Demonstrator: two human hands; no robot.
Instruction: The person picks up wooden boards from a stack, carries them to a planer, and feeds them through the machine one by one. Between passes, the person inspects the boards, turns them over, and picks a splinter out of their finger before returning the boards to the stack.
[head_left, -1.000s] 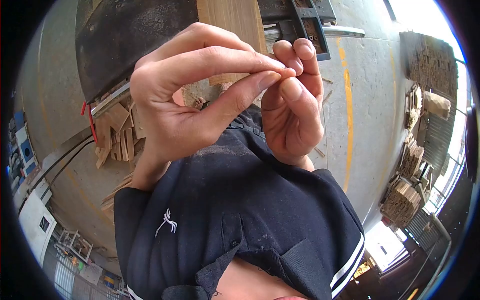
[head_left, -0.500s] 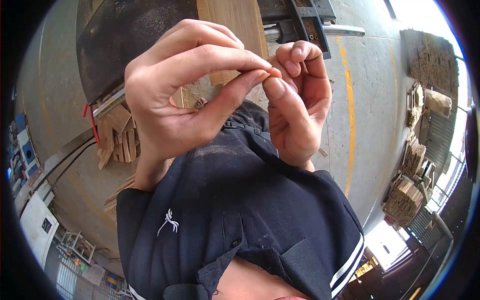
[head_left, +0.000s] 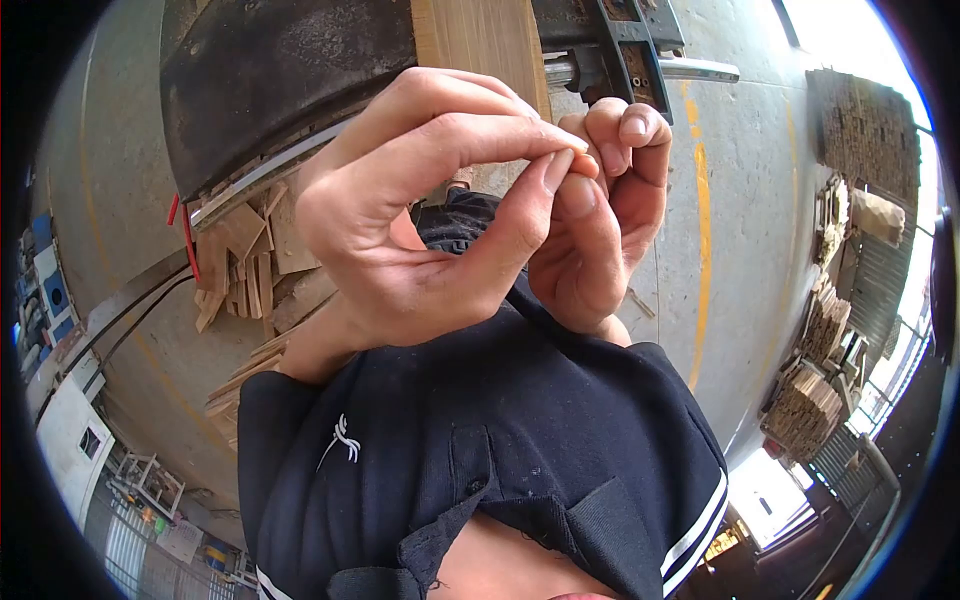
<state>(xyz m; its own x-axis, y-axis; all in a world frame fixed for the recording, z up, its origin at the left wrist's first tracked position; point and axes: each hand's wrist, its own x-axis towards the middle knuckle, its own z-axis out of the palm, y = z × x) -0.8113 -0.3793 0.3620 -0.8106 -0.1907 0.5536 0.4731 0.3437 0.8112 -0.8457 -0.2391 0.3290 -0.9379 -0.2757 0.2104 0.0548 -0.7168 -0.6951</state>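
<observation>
My left hand (head_left: 420, 205) is raised before my chest, its thumb and index fingertips pinched together. They meet the tip of a finger on my right hand (head_left: 605, 225). That hand faces it with the thumb pressed to this fingertip and the other fingers curled. Anything caught between the fingertips is too small or hidden to make out. Beneath both hands is my dark shirt (head_left: 420, 420), with a white emblem on it. Beyond them lies a wooden board (head_left: 480, 45) on a dark machine table (head_left: 290, 80).
Offcuts of wood (head_left: 245, 270) lie on the floor to the left, near a red bar (head_left: 188, 240). A black metal rail fitting (head_left: 625, 50) sticks out right of the board. Stacked timber (head_left: 865, 130) stands far right, past a yellow floor line (head_left: 703, 250).
Both hands have shifted, the left one to the right and slightly down. Their fingertips stay together. The machine and board appear a little lower and farther right.
</observation>
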